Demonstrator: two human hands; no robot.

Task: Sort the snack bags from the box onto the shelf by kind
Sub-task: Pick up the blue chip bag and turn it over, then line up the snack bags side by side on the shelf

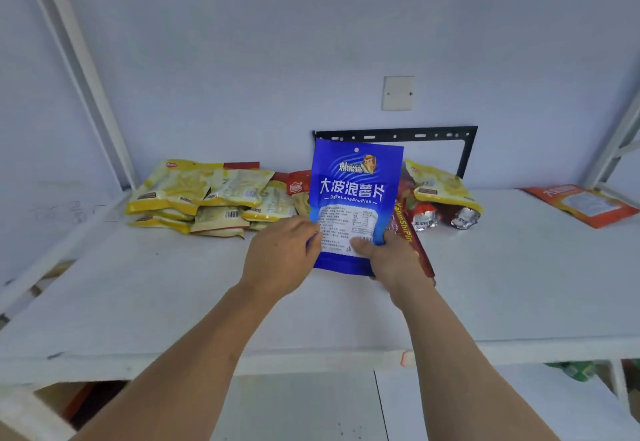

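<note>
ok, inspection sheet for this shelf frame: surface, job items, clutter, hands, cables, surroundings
Surface: white shelf, scuffed at its front edge.
Job's things: blue bag held upright; red bag behind it; yellow bags piled at left; one yellow bag on foil packets; orange bag far right.
Clutter: nothing seen.
Hands: left hand and right hand both grip the blue bag's lower part.
Cables: nothing seen.
Surroundings: wall plate, black bracket.

Pretty bright, even lighting with a cool bluish cast; shadows are barely seen. Shelf posts [86,69] are bent by wide-angle distortion at the edges, and soft blur is noticed throughout, especially corners.
</note>
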